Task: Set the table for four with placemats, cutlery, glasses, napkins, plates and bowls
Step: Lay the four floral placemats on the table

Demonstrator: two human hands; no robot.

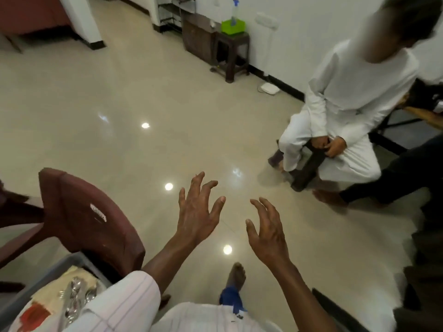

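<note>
Hands, two: left hand [196, 212] and right hand [268, 233], both raised over the floor [143, 92] with fingers spread wide and slightly bent, gripping nothing, apart from each other. Tray, one: grey tray [48, 271] at the lower left corner, cut off by the frame edge and partly covered by the wearer's striped sleeve [124, 303]. Cutlery [74, 298], one shiny heap lying in that tray on a beige cloth [48, 295] with a red patch; the pieces are blurred and cannot be counted, and whether the cloth is a placemat or a napkin cannot be told. Chair, one: maroon plastic chair [84, 216], its back just beside the tray, between the tray and the open floor. Bare foot [236, 274], one, below the hands. Seated person in white [347, 104], one, on a dark stool [309, 164] at the right, well apart from the hands. Leg in dark trousers [388, 180], one, entering from the right edge; its owner is cut off. Side table [230, 56], one, dark, against the far wall, carrying one green box [232, 26] with one spray bottle [235, 10] standing in it. Flat white device [269, 88], one, on the floor near the wall; its kind is unclear.
</note>
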